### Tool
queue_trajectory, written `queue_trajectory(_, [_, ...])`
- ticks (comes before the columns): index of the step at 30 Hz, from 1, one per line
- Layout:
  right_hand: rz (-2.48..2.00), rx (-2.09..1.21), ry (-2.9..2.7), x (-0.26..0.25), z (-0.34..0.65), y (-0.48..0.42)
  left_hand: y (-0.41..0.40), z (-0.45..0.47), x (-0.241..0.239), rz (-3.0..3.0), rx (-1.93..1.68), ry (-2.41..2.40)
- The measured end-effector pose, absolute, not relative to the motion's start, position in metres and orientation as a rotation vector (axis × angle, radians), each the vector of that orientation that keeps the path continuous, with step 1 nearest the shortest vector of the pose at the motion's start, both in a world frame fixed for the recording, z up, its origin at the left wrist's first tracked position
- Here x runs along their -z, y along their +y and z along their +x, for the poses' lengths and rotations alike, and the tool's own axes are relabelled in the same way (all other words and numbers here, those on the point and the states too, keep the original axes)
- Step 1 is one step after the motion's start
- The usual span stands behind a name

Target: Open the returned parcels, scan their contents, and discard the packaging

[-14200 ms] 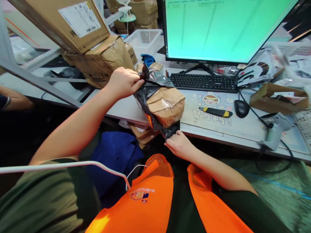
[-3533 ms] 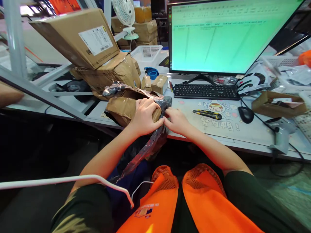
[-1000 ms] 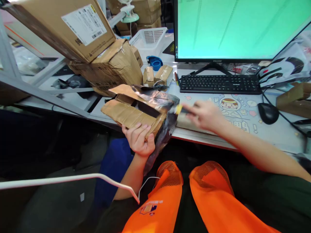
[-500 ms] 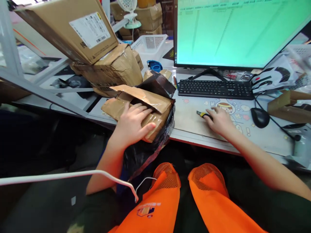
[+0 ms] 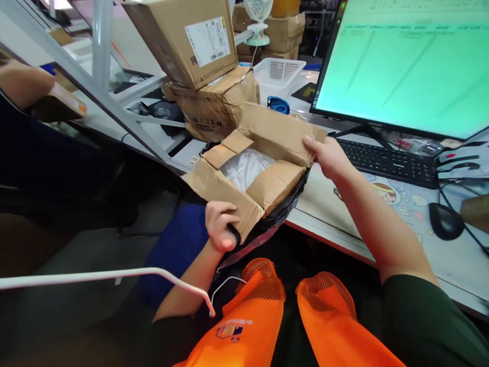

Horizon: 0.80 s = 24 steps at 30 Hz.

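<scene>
A cardboard box [image 5: 280, 186] sits at the desk's front edge with its flaps spread. Crumpled white plastic wrapping [image 5: 246, 168] fills its inside, and whatever lies under that is hidden. My left hand [image 5: 221, 224] is closed on the near flap, with something black at the thumb. My right hand [image 5: 328, 155] pinches the corner of the raised far flap between thumb and fingers. Torn black plastic [image 5: 284, 214] clings to the box's outer side. The yellow-and-black utility knife [image 5: 337, 193] lies on the desk mat, partly covered by my right forearm.
Two stacked cartons [image 5: 191, 46] stand behind the box, beside a grey metal frame [image 5: 101, 51]. The monitor [image 5: 397, 66], keyboard [image 5: 385, 160] and mouse [image 5: 446, 220] are to the right. A white basket [image 5: 280, 71] stands behind. At left, another person's arm [image 5: 25, 84] reaches over a small carton.
The box's flaps are now opened out, showing the white wrapping. My right hand has let go of the knife and taken the far flap; my left hand has moved to the near flap.
</scene>
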State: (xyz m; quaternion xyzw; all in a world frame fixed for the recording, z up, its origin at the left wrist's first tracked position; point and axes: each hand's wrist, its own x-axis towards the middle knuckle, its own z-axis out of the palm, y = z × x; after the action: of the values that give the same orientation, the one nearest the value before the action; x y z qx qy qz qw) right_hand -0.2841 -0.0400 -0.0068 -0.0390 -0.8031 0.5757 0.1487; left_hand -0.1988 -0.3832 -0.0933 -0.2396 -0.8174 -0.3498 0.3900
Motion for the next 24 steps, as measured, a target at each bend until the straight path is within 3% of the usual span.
queue_trajectory(2, [-0.293, -2.053, -2.193, 0.019, -0.291, -0.028, -0.388, -0.197, 0.073, -0.698, 1.022, -2.191])
queue_trajectory(4, [-0.376, -2.078, -2.266, 0.02, -0.29, -0.021, -0.395, -0.212, 0.038, -0.735, 1.014, -2.326])
queue_trajectory(9, [0.055, -0.925, -2.43, -0.036, -0.251, -0.044, -0.404, -0.302, -0.033, -0.838, 0.551, -2.538])
queue_trajectory(12, [0.684, -0.551, -2.606, -0.059, -0.232, -0.099, -0.399, -0.349, -0.046, -0.979, 0.405, -2.732])
queue_trajectory(15, [1.099, -0.372, -2.839, -0.056, -0.231, -0.141, -0.403, -0.376, -0.06, -1.093, 0.262, -2.795])
queue_trajectory(18, [1.064, -0.318, -2.768, -0.047, -0.22, -0.132, -0.424, -0.398, -0.076, -0.986, 0.216, -2.854])
queue_trajectory(22, [0.998, -0.361, -2.386, -0.026, -0.165, -0.083, -0.454, -0.433, -0.072, -0.666, 0.562, -3.175])
queue_trajectory(24, [0.986, -0.381, -2.296, -0.005, -0.136, -0.069, -0.457, -0.442, -0.068, -0.677, 0.41, -3.26])
